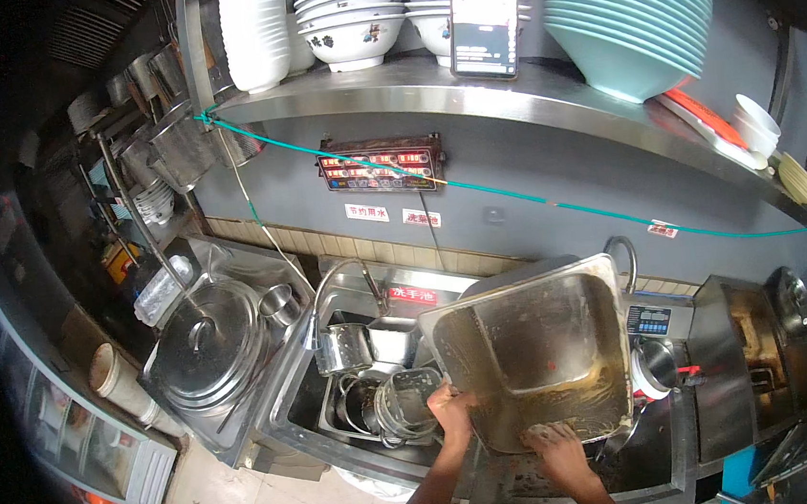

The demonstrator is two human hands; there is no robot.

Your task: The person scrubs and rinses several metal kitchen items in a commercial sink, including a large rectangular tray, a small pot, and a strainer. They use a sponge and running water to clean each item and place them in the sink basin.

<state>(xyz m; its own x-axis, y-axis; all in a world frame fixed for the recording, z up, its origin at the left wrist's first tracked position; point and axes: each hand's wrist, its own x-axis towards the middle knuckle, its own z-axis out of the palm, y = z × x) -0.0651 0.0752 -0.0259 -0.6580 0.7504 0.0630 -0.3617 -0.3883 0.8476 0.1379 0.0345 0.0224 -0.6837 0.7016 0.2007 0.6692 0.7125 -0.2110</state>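
Observation:
A large, deep rectangular metal pan is tilted over the sinks with its inside facing me; brownish grime and suds coat its lower wall. My left hand grips the pan's left rim. Against the inside of the lower wall lies my right hand, its fingers bent; whether it holds a small scrubber under them cannot be told. To the left, the sink basin holds a metal pot, a square metal container and several strainers or bowls in a tray.
A curved faucet stands behind the left basin. Left of it is a large lidded pot with a small metal cup beside it. A scale and a bucket are on the right. Overhead, a metal shelf bears stacked bowls and a phone.

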